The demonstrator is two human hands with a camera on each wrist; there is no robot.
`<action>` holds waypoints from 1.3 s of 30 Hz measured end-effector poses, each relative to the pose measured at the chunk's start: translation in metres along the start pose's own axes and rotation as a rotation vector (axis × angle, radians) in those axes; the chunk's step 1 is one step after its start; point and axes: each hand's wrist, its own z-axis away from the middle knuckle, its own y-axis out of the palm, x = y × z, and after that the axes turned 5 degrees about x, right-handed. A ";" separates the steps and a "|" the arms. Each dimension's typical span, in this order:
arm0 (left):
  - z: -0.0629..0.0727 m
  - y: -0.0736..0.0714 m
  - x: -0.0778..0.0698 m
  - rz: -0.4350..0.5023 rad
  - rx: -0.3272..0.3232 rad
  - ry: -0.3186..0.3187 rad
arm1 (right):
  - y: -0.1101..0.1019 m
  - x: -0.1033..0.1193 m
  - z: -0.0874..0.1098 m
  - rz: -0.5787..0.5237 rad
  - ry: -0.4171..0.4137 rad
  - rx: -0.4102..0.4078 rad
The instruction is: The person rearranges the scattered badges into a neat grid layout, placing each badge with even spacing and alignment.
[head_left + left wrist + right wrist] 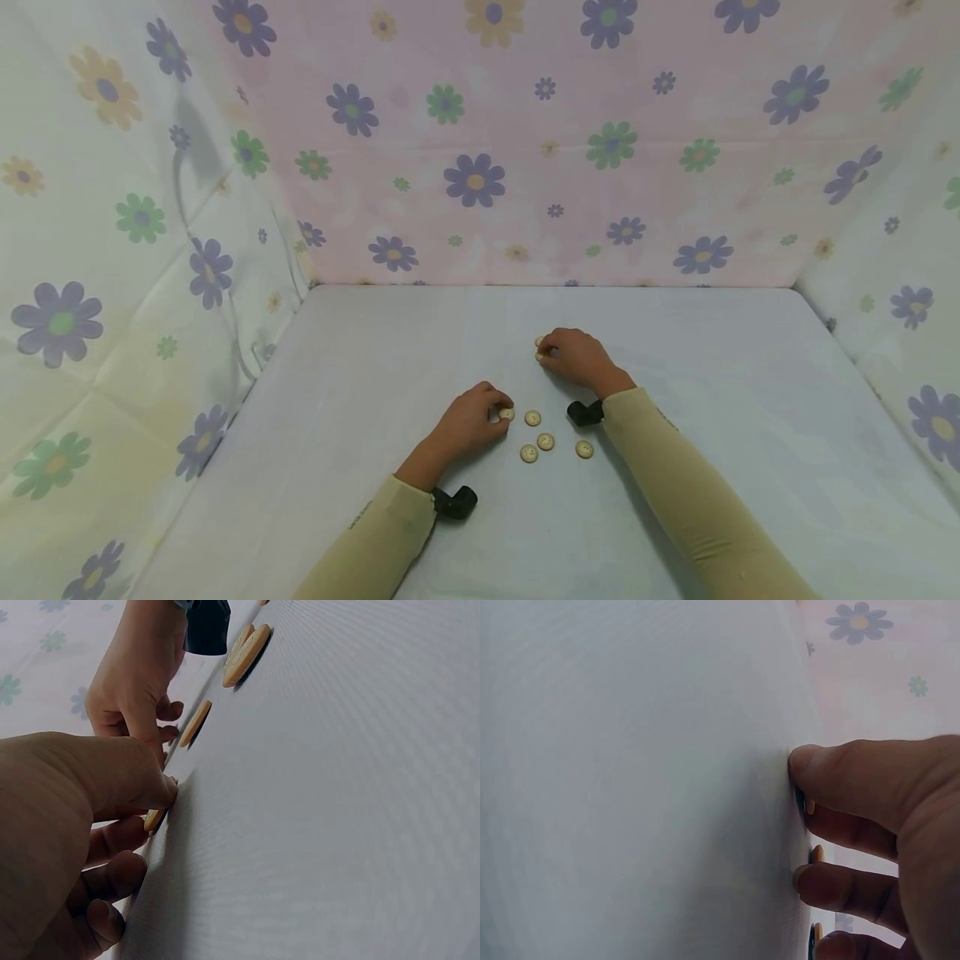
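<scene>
My left hand [467,423] is low over the white table, pinching a round, pale wooden button [506,414] by its edge. In the left wrist view that button [154,819] shows between thumb and fingers, close to the surface. Farther back and to the right, my right hand [579,358] pinches another button [538,357], mostly covered by its fingers. Its edge [810,805] peeks out by the thumb in the right wrist view. Just beyond those fingertips lies one more button [539,342], partly hidden.
Between the forearms several loose buttons lie flat: one [532,417] beside my left fingertips, a close pair [545,442] nearer me, and one [584,449] to the right. Flowered cloth [525,167] hangs behind the white table [360,350] and along both sides.
</scene>
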 end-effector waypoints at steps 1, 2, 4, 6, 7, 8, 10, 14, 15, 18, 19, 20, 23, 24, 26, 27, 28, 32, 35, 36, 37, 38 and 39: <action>0.000 0.000 0.000 -0.001 0.002 -0.002 | 0.000 0.000 0.000 0.002 0.002 -0.001; 0.000 0.000 0.000 0.000 0.003 -0.002 | 0.001 0.000 -0.001 0.005 0.003 -0.003; 0.000 0.000 -0.001 0.000 0.004 -0.002 | 0.002 -0.001 -0.001 0.010 0.003 -0.008; 0.000 0.000 -0.001 -0.003 0.004 -0.002 | 0.002 -0.001 -0.001 0.011 0.002 -0.014; 0.000 0.000 -0.001 -0.003 0.004 -0.002 | 0.002 0.000 -0.001 0.008 0.002 -0.016; 0.000 0.000 0.000 -0.004 0.004 -0.001 | 0.002 0.000 -0.001 0.004 0.003 -0.017; 0.001 -0.001 0.000 -0.007 0.005 -0.001 | 0.001 0.001 0.000 -0.004 0.009 -0.016; 0.000 0.000 0.000 -0.009 0.006 -0.002 | 0.000 0.003 0.001 -0.008 0.015 -0.008; 0.000 0.000 0.000 -0.009 0.006 -0.001 | 0.000 0.003 0.002 -0.004 0.015 -0.006; 0.000 0.001 0.000 -0.010 0.005 0.001 | 0.000 0.004 0.003 0.009 0.023 -0.001; 0.000 0.001 0.000 -0.013 0.005 0.005 | 0.000 0.004 0.003 0.013 0.026 0.002; -0.001 0.001 0.001 -0.014 0.005 0.005 | -0.001 0.005 0.004 0.018 0.029 0.005; -0.001 0.001 0.001 -0.014 0.007 0.002 | -0.002 0.006 0.007 0.019 0.035 0.012; -0.001 0.001 0.001 -0.015 0.008 0.001 | -0.003 0.007 0.008 0.019 0.033 0.015; -0.001 0.001 0.001 -0.014 0.010 -0.004 | -0.005 0.009 0.011 0.021 0.027 0.018; -0.001 0.001 0.001 -0.014 0.011 -0.003 | -0.006 0.010 0.013 0.021 0.024 0.018; -0.001 0.000 0.001 -0.012 0.011 -0.003 | -0.006 0.011 0.015 0.023 0.018 0.021; 0.000 -0.001 0.000 -0.005 0.013 -0.006 | -0.008 0.015 0.022 0.020 0.004 0.034; 0.000 -0.002 -0.001 -0.003 0.014 -0.006 | -0.007 0.017 0.026 0.021 -0.002 0.043; 0.000 -0.002 -0.001 -0.004 0.014 -0.007 | -0.007 0.017 0.027 0.024 -0.005 0.044; 0.000 -0.002 -0.001 -0.004 0.013 -0.007 | -0.007 0.018 0.029 0.031 -0.009 0.044; 0.000 -0.002 -0.001 -0.004 0.013 -0.007 | -0.007 0.018 0.030 0.037 -0.014 0.045; -0.001 -0.002 -0.001 -0.004 0.012 -0.007 | -0.006 0.019 0.031 0.040 -0.017 0.047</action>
